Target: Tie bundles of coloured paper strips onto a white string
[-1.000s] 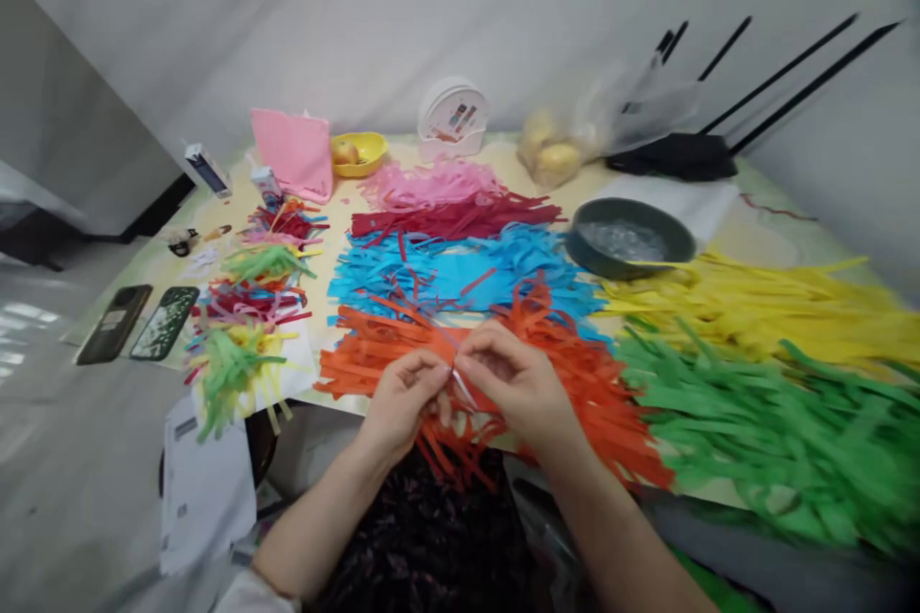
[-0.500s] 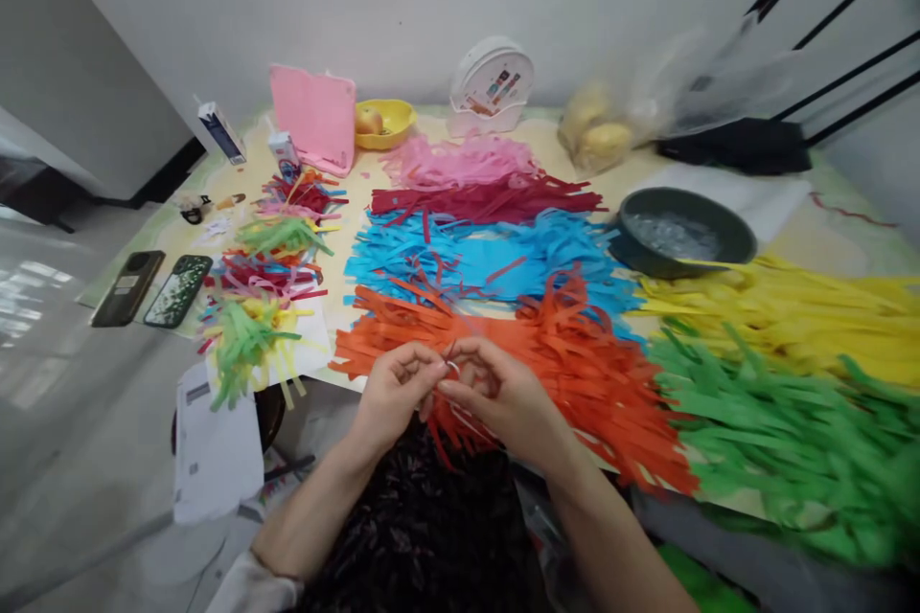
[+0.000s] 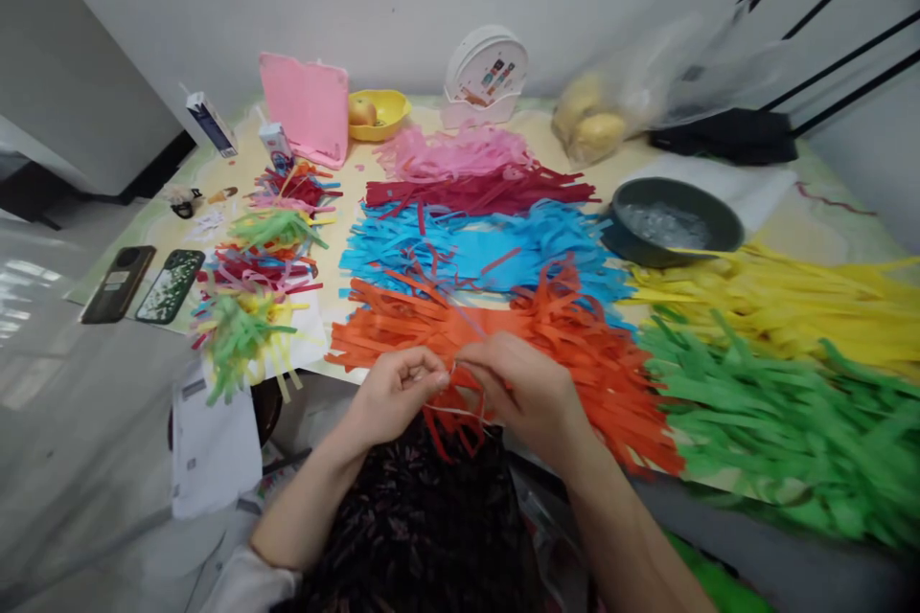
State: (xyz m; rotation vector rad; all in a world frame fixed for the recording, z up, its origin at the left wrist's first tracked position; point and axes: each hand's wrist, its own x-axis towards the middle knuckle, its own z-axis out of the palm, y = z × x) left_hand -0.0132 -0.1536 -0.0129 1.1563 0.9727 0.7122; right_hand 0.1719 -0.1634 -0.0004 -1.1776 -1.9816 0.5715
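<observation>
My left hand pinches a thin whitish string between thumb and fingertips. Close beside it, my right hand has its thumb and fingers closed on the same string, which loops down between the hands. Both hands are above the near table edge, in front of the orange fringed paper strips. Beyond those lie blue fringed strips, dark red strips and pink strips. The string's ends are too small to make out.
Green strips and yellow strips spread at right, near a dark bowl. Mixed-colour tassels and two phones lie left. Behind stand a pink tablet case, a yellow bowl and a bagged yellow item.
My right hand has turned knuckles-up and its fingertips have drawn slightly away from the left. More of the string shows between the hands. The view has shifted slightly.
</observation>
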